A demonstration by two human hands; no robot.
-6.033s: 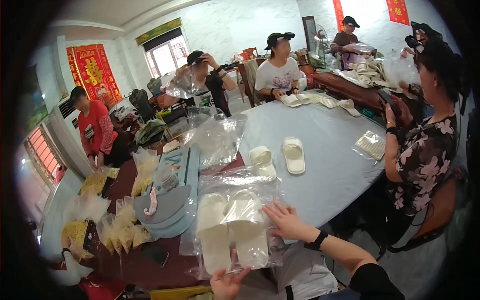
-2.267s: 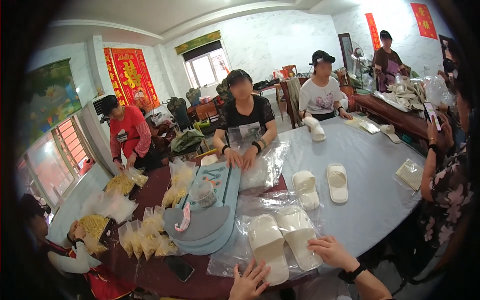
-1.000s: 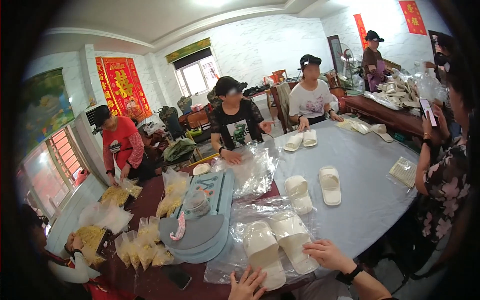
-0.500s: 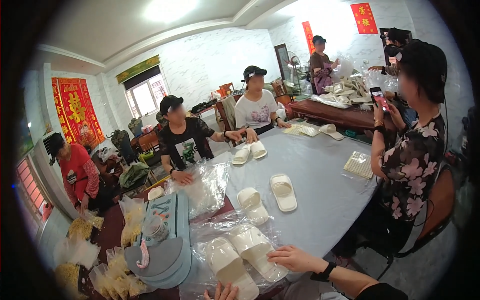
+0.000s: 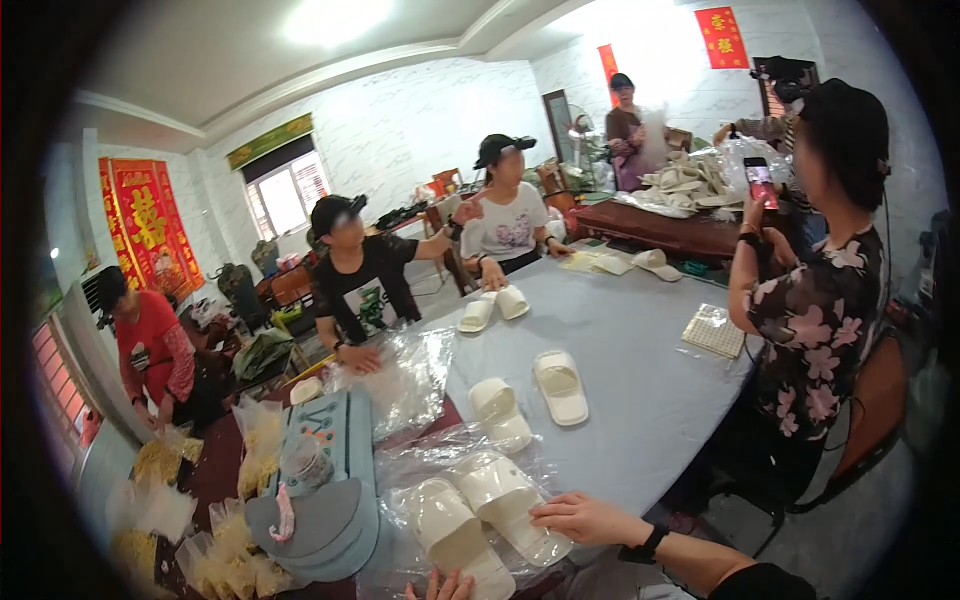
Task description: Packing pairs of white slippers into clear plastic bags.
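Note:
A pair of cream slide slippers lies side by side on clear plastic at the near edge of the table: a left slipper (image 5: 452,535) and a right slipper (image 5: 500,492). My right hand (image 5: 585,522), a dark band on its wrist, rests its outstretched fingers on the right slipper's near end. Only the fingers of my left hand (image 5: 438,586) show at the lower edge, spread beside the left slipper; its palm is out of view. The clear plastic bag (image 5: 395,495) lies under and around the pair, with wrinkled film showing along its sides.
Beyond lie single slippers (image 5: 500,415) (image 5: 560,388) on the grey table cover (image 5: 640,360). A blue-grey machine (image 5: 355,500) stands left, near bags of small yellowish pieces (image 5: 235,560). Across sit two people, a slipper pair (image 5: 494,309) before them. Someone at right holds a phone (image 5: 760,185).
My hands stay nearly where they were on the slippers. Across the table, the person in black has lifted a hand away from the far slipper pair. The view has shifted slightly.

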